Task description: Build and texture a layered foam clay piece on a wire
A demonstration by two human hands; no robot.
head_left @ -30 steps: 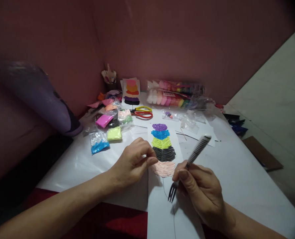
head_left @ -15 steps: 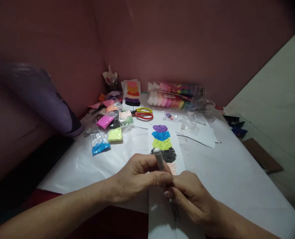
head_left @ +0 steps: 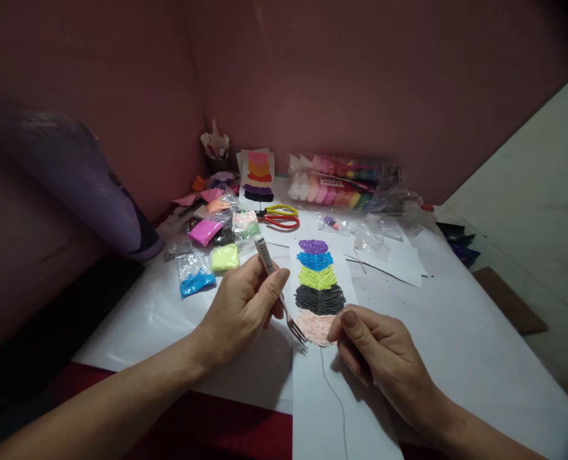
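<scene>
My left hand [head_left: 248, 303] is closed round a fork [head_left: 287, 313] with a pale, printed handle. The fork slants down to the right, and its tines are at the left edge of a pale pink clay band [head_left: 316, 327]. My right hand [head_left: 379, 354] is curled, thumb and fingertips together at the band's right edge; what they hold, if anything, is hidden. Above the pink are bands in black [head_left: 319, 299], yellow-green [head_left: 317, 276], blue [head_left: 315, 260] and purple [head_left: 313, 246], all textured, on a white paper strip [head_left: 312, 396]. A thin drawn line runs down below them.
Bagged clay packets, among them yellow [head_left: 225, 257], magenta [head_left: 206, 232] and blue [head_left: 197, 281], lie left. Red-and-yellow-handled scissors [head_left: 284, 220] lie behind the strip. A second banded sheet [head_left: 259, 179] and bags of colored clay [head_left: 334, 190] are by the wall. Clear plastic [head_left: 372, 241] lies right.
My hands have moved apart, the left one going left with the fork and the right one to the right. The fork's tines now point at the pink band, which shows more fully.
</scene>
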